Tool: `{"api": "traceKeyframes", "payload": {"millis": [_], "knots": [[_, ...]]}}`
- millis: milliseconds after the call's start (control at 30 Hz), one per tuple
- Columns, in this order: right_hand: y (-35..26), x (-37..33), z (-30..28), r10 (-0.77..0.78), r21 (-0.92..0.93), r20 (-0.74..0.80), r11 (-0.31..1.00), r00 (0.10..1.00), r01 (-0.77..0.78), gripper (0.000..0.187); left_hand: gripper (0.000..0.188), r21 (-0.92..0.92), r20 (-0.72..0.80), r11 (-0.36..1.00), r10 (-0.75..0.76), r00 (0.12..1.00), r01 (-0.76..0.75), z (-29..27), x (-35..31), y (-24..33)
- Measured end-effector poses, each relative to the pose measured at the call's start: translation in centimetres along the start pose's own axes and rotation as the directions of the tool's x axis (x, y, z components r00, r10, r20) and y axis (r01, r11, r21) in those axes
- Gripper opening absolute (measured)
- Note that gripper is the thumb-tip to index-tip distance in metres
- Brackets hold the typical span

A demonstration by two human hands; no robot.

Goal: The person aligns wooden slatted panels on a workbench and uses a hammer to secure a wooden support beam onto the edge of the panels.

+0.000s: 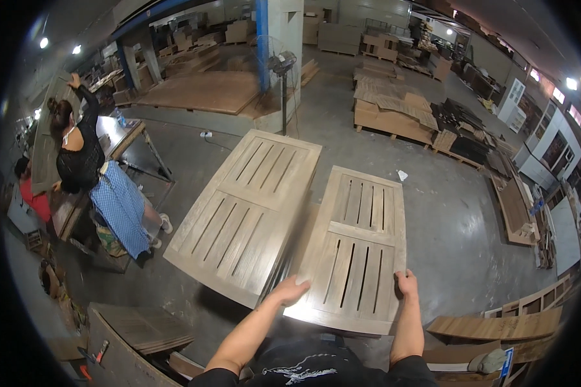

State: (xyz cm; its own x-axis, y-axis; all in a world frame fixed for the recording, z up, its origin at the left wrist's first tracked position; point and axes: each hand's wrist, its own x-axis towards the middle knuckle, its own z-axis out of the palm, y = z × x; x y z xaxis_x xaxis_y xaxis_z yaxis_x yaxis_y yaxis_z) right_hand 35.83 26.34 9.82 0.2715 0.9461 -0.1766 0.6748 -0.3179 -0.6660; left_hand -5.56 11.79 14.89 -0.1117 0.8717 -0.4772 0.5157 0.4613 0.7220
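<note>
In front of me is a greyish-brown wooden panel [361, 238] with long slots in two framed sections, like a shutter door. My left hand [292, 290] grips its left edge near the close corner, the thumb lying on top. My right hand [407, 284] is closed on the opposite edge, its fingers partly hidden by the panel's side. To the left, a similar slotted panel [239, 216] lies flat on top of a stack. The stack's right side runs close beside my left hand. What supports the panel under my hands is mostly hidden.
At left, a co-worker [81, 142] holds up another panel [48, 135] by a worktable [126, 138]. A standing fan [282, 64] is behind the stack. Board piles [394, 109] sit on pallets farther right. Wooden boards [497, 324] lean near my right; more panels [142, 329] lie near left.
</note>
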Motion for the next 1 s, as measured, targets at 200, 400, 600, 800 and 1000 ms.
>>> {"api": "traceKeyframes", "payload": {"millis": [200,400,600,800,1000], "knots": [[-2.5,-2.0,2.7,-0.132,0.053,-0.227,0.988,0.965,0.147,0.048,0.056,-0.369,-0.086,0.923,0.085,0.993,-0.111,0.7,-6.5,-7.2],[-5.8,-6.8,8.7,-0.290,0.354,-0.213,0.867,0.933,0.351,0.030,0.045,-0.465,-0.213,0.885,-0.114,0.971,0.002,6.0,-13.3,-17.6],[-17.5,-14.4,13.9,-0.446,0.463,-0.130,0.762,0.886,0.452,0.018,0.043,-0.538,-0.269,0.836,-0.288,0.919,0.105,5.9,-17.4,-21.2],[-28.8,-24.1,18.5,-0.641,0.624,0.024,0.609,0.768,0.489,0.018,0.049,-0.505,-0.437,0.852,-0.114,0.892,-0.138,2.0,-19.6,-24.0],[-33.6,-35.7,25.5,-0.732,0.710,0.318,0.605,0.602,0.361,0.020,0.038,-0.695,-0.488,0.711,-0.357,0.797,-0.107,-3.7,-25.2,-33.5]]}}
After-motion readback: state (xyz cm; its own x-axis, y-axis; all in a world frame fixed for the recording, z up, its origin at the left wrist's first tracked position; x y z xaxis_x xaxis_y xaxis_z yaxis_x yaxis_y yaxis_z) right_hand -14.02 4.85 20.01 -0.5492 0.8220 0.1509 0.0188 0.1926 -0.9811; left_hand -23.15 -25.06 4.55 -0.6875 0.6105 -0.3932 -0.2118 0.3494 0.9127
